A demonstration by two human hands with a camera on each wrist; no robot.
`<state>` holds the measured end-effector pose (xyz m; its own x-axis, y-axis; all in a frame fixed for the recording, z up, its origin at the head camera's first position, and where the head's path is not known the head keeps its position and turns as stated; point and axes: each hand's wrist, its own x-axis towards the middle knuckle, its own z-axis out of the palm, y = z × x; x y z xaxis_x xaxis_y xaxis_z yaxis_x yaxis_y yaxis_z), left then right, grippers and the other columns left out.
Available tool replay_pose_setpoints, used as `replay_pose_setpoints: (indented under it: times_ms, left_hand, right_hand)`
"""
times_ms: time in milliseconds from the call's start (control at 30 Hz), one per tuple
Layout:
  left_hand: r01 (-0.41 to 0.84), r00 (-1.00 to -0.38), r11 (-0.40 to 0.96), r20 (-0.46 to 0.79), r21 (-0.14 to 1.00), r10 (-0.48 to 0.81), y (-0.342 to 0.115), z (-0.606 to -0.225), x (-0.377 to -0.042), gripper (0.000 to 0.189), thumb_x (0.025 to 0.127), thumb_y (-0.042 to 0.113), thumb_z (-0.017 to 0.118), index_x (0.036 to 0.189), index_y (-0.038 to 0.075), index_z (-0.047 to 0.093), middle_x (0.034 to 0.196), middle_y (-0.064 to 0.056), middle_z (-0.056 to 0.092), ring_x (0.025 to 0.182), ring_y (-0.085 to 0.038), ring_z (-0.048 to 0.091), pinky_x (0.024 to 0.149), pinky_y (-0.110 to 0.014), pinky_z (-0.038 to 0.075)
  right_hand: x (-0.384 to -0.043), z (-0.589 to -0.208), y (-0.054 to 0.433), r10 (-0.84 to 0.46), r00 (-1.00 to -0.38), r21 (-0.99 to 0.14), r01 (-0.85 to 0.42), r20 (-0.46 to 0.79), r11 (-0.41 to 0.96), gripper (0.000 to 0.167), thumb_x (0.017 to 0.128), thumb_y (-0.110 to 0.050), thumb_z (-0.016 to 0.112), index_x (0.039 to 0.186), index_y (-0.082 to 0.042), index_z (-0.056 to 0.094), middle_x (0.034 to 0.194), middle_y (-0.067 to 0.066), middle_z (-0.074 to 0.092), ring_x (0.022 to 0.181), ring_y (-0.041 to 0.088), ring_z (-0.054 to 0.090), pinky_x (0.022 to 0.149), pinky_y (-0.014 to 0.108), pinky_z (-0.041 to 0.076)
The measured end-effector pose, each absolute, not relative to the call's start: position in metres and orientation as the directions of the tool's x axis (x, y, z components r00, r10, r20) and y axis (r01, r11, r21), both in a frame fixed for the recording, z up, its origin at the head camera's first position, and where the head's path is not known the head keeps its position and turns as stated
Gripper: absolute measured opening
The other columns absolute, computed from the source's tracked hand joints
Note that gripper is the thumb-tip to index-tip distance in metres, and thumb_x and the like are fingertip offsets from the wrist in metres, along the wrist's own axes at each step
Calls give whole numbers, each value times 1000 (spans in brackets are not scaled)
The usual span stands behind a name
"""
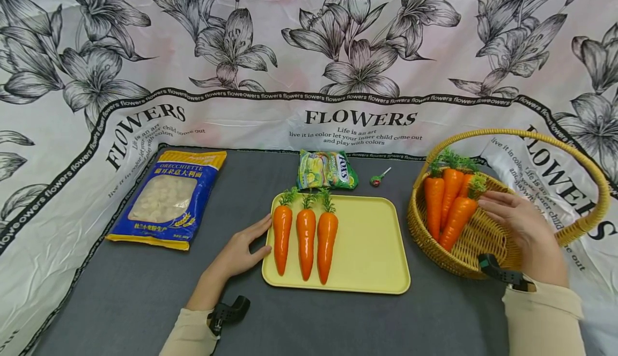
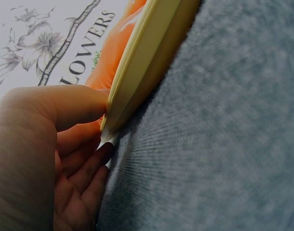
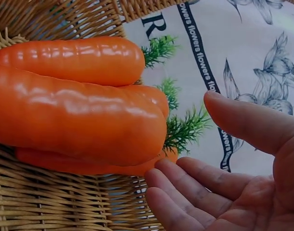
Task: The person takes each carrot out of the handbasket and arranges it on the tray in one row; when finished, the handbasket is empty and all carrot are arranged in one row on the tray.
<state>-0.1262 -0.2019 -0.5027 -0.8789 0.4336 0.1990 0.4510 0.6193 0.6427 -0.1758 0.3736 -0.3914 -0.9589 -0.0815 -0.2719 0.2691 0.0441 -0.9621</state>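
Note:
Three orange carrots with green tops lie side by side on a yellow tray (image 1: 369, 243): a left carrot (image 1: 282, 238), a middle carrot (image 1: 306, 243) and a right carrot (image 1: 326, 246). My left hand (image 1: 243, 251) rests its thumb and fingertips against the tray's left edge; the left wrist view shows the thumb on the rim. Several more carrots (image 3: 79, 115) lean in a wicker basket (image 1: 487, 249) on the right. Over that basket, my right hand (image 1: 521, 222) has its fingers extended and thumb spread, fingertips right beside the leafy tops (image 3: 185, 130), holding nothing.
A blue and yellow pasta bag (image 1: 164, 200) lies at the left. Behind the tray are a green candy bag (image 1: 327, 170) and a lollipop (image 1: 376, 180). The basket's tall handle (image 1: 596, 184) arches over its right side. Flower-printed cloth hangs behind the grey table.

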Motion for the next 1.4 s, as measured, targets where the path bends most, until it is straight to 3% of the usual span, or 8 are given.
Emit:
replay_pose_setpoints:
  times_ms: [267, 467, 667, 1000, 1100, 1233, 1300, 1400]
  left_hand:
    - [461, -877, 624, 215, 631, 431, -203, -506, -128, 63, 91, 26, 63, 145, 6, 39, 151, -9, 36, 135, -31, 39, 107, -51, 36]
    - [465, -874, 618, 215, 633, 437, -203, -506, -127, 63, 91, 26, 63, 145, 6, 38, 152, -8, 36, 135, -31, 39, 107, -51, 36]
    - [472, -871, 618, 222, 629, 439, -203, -506, -128, 64, 90, 26, 64, 145, 7, 39, 151, -8, 37, 135, -29, 40, 107, -49, 36]
    - [484, -866, 615, 238, 622, 441, -203, -507, -128, 64, 90, 27, 64, 145, 7, 39, 151, -8, 37, 135, -30, 41, 106, -50, 36]
    - [477, -869, 617, 230, 626, 438, -204, -507, -128, 64, 90, 27, 64, 145, 8, 39, 151, -8, 37, 135, -29, 40, 107, -49, 36]
    - [456, -878, 625, 205, 633, 432, -203, -506, -128, 65, 90, 28, 64, 146, 8, 38, 152, -7, 36, 136, -28, 39, 108, -48, 35]
    - [455, -878, 627, 202, 632, 433, -203, -506, -128, 64, 90, 28, 64, 146, 8, 38, 152, -7, 35, 136, -28, 38, 108, -48, 35]
    - [459, -876, 631, 202, 625, 437, -203, -505, -127, 64, 90, 27, 63, 146, 8, 38, 152, -7, 35, 136, -29, 39, 108, -49, 35]
  right_hand:
    - [-186, -396, 375, -111, -930, -936, 340, -349, 95, 56, 93, -9, 60, 139, 1, 30, 94, -24, 63, 85, -4, 64, 76, 15, 54]
    - [-190, -398, 375, -102, -916, -899, 352, -388, 261, 86, 92, -16, 62, 148, 12, 3, 109, -19, 47, 85, -9, 61, 79, 16, 54]
    - [-193, -403, 379, -150, -901, -881, 343, -407, 325, 84, 94, -16, 60, 145, 17, 2, 98, -28, 51, 86, -8, 61, 80, 16, 53]
    - [-197, -409, 379, -185, -874, -847, 352, -450, 398, 76, 95, -18, 58, 139, 22, 10, 93, -20, 59, 87, -6, 61, 83, 19, 53]
    - [-197, -409, 378, -180, -876, -845, 349, -448, 405, 69, 95, -18, 58, 137, 20, 19, 92, -19, 60, 86, -5, 62, 83, 20, 54]
    - [-198, -409, 377, -165, -886, -849, 341, -434, 403, 41, 94, -18, 60, 121, 7, 42, 89, -18, 61, 85, -3, 63, 81, 19, 54]
    - [-198, -409, 377, -160, -893, -847, 323, -421, 423, 34, 94, -19, 60, 115, 2, 44, 89, -17, 61, 85, -3, 63, 81, 19, 54]
    - [-197, -407, 375, -164, -902, -838, 286, -398, 464, 38, 95, -20, 59, 117, 4, 40, 91, -15, 59, 85, -3, 63, 81, 20, 54]
